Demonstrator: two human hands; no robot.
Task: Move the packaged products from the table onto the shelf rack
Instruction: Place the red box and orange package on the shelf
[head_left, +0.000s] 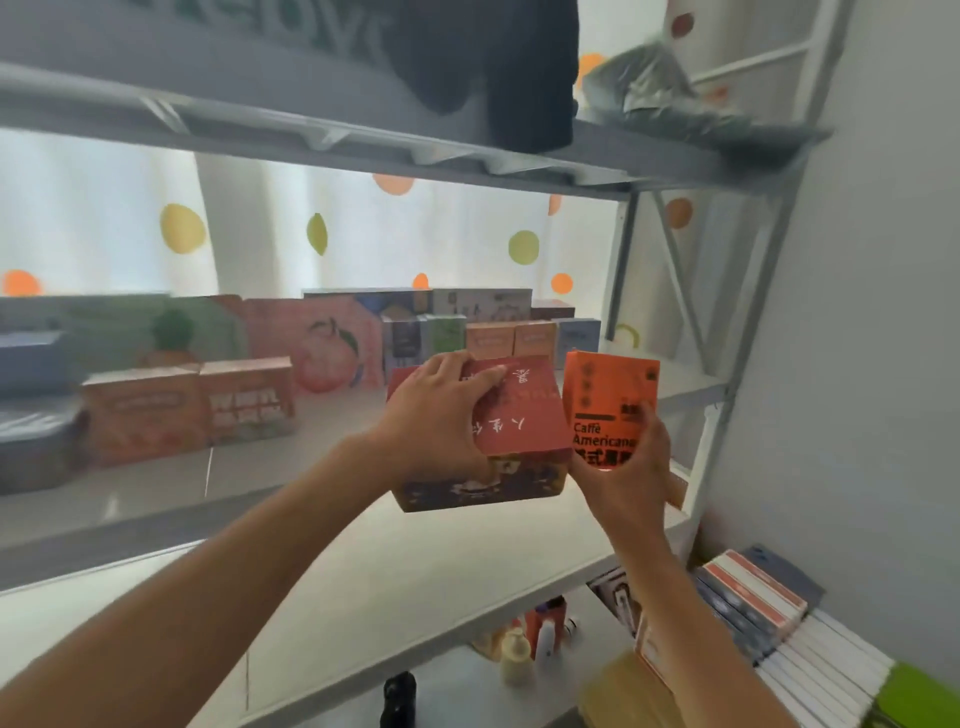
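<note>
My left hand (434, 415) grips a red box (519, 410) with white characters on its top and a dark illustrated front, holding it just above the middle shelf board (415, 551) of the white rack. Right beside it, my right hand (636, 457) holds an upright orange carton (608, 395) printed "Caffè Americano", with the thumb across its front. The two packages almost touch. Both sit over the right front part of the shelf.
Several boxes stand in rows at the back of this shelf, among them orange boxes (187, 410) at left and a peach-printed box (322, 348). The upper shelf (363, 130) hangs close overhead with a dark item on it. Stacked boxes (769, 618) and bottles (519, 654) lie below.
</note>
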